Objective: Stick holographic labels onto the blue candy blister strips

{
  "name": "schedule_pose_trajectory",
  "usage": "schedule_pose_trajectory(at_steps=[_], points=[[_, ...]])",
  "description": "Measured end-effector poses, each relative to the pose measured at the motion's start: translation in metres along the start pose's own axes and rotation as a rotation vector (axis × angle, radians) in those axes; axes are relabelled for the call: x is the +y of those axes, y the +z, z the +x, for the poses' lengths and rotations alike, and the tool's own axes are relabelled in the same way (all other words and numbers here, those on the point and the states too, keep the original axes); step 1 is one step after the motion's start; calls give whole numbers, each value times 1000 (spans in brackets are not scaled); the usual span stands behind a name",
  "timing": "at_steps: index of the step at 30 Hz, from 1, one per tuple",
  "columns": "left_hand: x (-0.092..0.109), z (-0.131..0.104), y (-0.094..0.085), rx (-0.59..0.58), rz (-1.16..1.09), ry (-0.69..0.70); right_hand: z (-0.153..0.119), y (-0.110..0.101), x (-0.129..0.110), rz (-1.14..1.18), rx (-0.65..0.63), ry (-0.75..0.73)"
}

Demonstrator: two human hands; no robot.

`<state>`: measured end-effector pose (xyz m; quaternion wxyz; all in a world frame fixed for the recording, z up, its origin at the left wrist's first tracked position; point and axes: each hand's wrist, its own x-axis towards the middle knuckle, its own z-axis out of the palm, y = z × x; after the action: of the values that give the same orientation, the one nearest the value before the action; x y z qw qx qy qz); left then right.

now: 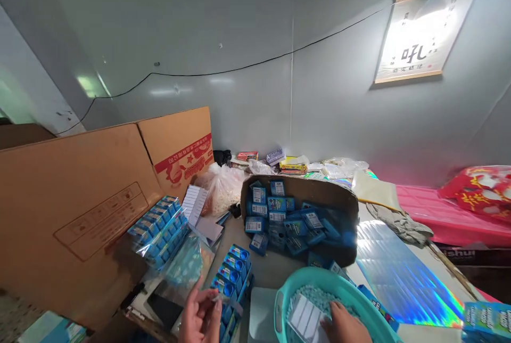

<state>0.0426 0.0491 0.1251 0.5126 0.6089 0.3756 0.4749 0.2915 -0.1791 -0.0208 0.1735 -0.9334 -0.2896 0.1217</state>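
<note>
My left hand is raised at the lower middle, its fingers pinched together by a small clear, shiny bit I cannot make out. Just beyond it stands a row of blue printed boxes with round marks on their tops. My right hand reaches into a turquoise basin, its fingers curled at the pale blue pellets. Against its thumb side lies a white ribbed block of several panels, resting on the pellets. What the right fingers hold is hidden.
An open carton full of loose blue packs lies behind the basin. To the left are a large cardboard box, a wrapped stack of blue boxes and a bag of pellets. Shiny holographic sheets and grey gloves lie right.
</note>
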Motion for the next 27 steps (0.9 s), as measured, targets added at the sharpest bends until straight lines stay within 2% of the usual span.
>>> schedule_pose_trajectory(at_steps=[2, 3, 5, 7, 9, 11, 12, 14, 17, 20, 22, 24, 25, 27], points=[[-2, 10, -6, -46, -19, -23, 0, 8, 2, -18, 40, -2], [-3, 14, -9, -80, -20, -28, 1, 6, -5, 15, 76, -35], [-4, 21, -13, -145, -16, -29, 2, -6, -38, 168, 140, -139], [-5, 26, -16, -183, -28, -39, -1, -24, -86, 396, 115, -226], [-6, 32, -18, -220, -55, -74, -8, -42, -141, 648, -5, -267], [-9, 39, -19, -266, -89, -120, -15, -53, -189, 941, -200, -224], [-11, 42, -20, -292, -110, -144, -17, -56, -208, 1066, -293, -231], [-16, 48, -22, -351, -164, -194, -18, -53, -237, 1207, -389, -235], [-24, 52, -25, -362, -266, -249, -12, -35, -256, 1275, -375, -155], [-33, 58, -29, -327, -343, -297, -8, -18, -264, 1294, -356, -89], [-39, 66, -32, -364, -348, -313, -7, -13, -269, 1279, -347, -88], [-47, 77, -38, -424, -287, -327, -7, -13, -273, 1223, -334, -118], [-51, 84, -42, -413, -216, -312, -6, -14, -275, 1170, -327, -146], [-59, 97, -50, -285, -13, -179, -2, -18, -275, 1013, -289, -204]])
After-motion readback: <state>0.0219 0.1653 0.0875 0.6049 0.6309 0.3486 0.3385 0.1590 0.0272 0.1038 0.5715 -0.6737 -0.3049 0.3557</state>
